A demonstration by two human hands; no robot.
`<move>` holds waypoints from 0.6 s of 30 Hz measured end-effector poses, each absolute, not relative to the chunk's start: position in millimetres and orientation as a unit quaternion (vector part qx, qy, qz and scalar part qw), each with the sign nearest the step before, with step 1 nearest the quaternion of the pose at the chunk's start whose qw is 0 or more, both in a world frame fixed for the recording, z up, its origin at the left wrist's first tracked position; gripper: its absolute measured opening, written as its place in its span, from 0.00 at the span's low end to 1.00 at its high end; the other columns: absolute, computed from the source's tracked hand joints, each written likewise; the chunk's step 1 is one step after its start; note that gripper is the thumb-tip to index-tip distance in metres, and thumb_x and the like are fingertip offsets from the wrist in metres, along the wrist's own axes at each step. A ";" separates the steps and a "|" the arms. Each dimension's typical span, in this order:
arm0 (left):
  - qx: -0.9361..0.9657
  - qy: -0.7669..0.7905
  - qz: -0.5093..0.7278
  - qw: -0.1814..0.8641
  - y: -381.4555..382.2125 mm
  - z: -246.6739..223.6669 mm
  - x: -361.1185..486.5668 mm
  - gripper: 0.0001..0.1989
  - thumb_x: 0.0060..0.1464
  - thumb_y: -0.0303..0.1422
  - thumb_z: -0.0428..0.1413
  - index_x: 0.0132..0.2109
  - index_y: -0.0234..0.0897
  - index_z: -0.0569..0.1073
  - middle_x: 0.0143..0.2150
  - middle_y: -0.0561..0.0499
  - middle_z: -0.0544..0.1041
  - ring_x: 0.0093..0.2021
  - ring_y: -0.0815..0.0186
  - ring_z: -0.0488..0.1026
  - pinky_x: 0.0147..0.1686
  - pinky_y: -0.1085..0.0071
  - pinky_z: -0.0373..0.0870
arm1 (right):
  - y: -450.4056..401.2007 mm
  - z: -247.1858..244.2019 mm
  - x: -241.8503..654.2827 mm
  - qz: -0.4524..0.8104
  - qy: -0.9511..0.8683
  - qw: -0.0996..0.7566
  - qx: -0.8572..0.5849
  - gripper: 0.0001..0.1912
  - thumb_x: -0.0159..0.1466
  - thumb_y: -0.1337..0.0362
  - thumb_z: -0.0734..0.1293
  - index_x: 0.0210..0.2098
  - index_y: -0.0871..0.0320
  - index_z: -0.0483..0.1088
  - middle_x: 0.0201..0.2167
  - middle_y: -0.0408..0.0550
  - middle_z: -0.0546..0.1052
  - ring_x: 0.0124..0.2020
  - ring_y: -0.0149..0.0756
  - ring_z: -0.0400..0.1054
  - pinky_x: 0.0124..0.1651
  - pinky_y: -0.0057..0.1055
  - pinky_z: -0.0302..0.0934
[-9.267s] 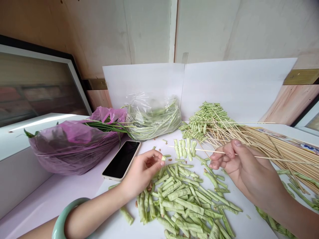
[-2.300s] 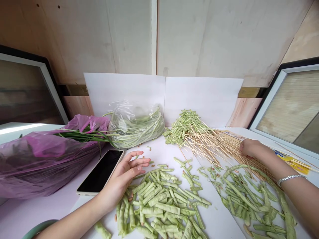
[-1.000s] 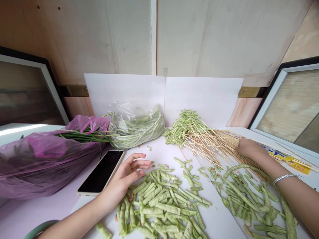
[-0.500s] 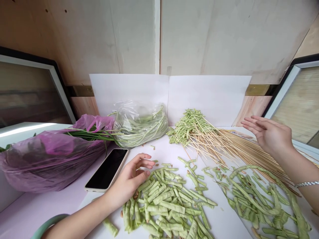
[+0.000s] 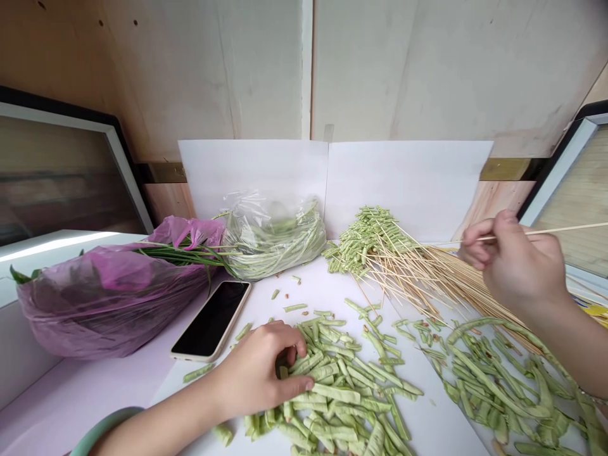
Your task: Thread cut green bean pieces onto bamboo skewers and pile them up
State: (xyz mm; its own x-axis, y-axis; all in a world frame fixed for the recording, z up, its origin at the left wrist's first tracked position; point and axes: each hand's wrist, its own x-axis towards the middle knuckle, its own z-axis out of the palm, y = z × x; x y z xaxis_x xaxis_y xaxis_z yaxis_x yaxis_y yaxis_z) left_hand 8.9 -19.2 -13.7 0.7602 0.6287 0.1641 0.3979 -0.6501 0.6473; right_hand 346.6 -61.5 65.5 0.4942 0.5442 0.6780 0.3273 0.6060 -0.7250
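Well: right hand [image 5: 515,263] | grip narrow, pinching a wooden skewer [image 5: 555,229] above the counter [image 5: 313,297] | left hand [image 5: 259,373] | grip curled narrow onto cut green beans [image 5: 342,399], any held piece unclear | skewered beans [image 5: 365,240] lie farther back, touching loose skewers [image 5: 456,272]

Pale plywood walls [image 5: 190,76] rise behind white boards [image 5: 408,190], between dark-framed glass panes [image 5: 57,177] on a white counter [image 5: 95,386].

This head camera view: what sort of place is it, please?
Probably a food-preparation counter, perhaps a grill stall's: cut long beans, bagged whole beans, and many bamboo skewers, some threaded with bean pieces.
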 end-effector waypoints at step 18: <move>0.782 0.312 0.300 0.449 -14.7 -14.2 12.1 0.13 0.55 0.42 0.56 0.35 0.35 0.75 0.30 0.50 0.72 0.31 0.65 0.66 0.32 0.72 0.61 | -100.8 23.5 255.3 0.343 -0.705 0.460 -0.417 0.20 0.69 0.48 0.58 0.39 0.54 0.74 0.28 0.48 0.75 0.28 0.39 0.70 0.32 0.34 0.66</move>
State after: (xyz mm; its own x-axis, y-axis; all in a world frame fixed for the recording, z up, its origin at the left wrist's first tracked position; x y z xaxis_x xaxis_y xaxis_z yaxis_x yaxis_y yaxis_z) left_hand 12.1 -14.7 -14.2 0.6257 0.7571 0.1877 0.2185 -0.4012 0.8896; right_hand 255.3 -100.8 23.5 -0.2302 0.9031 0.3626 0.2727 0.4175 -0.8668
